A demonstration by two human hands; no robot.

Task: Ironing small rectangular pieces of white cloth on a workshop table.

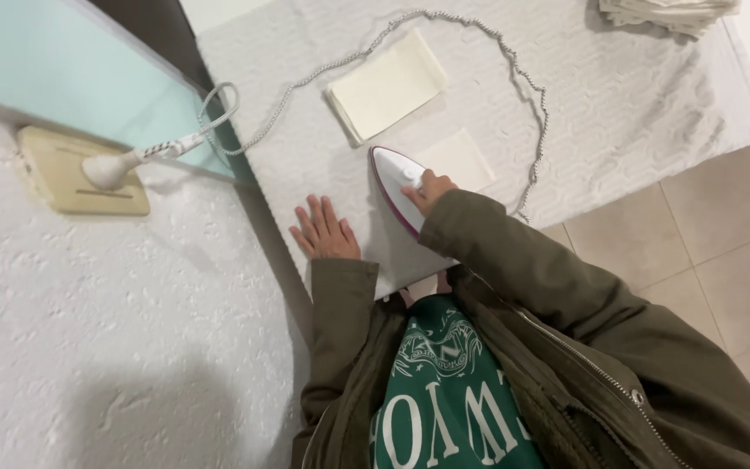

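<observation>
My right hand (pixel 428 188) grips the handle of a white iron with a dark red rim (pixel 394 181), which rests on a cream cloth (pixel 462 159) spread on the white textured cover of the ironing surface (pixel 618 95). My left hand (pixel 324 230) lies flat, fingers apart, on the white cover just left of the iron. A folded cream cloth (pixel 385 87) lies further up the surface. The iron's braided grey cord (pixel 527 95) loops across the cover to a white plug (pixel 119 165).
The plug sits in a beige wall socket (pixel 71 174) on a rough white wall at left. A stack of folded cloths (pixel 666 13) lies at the top right corner. Beige floor tiles (pixel 705 252) show at right. I wear an olive jacket over a green top.
</observation>
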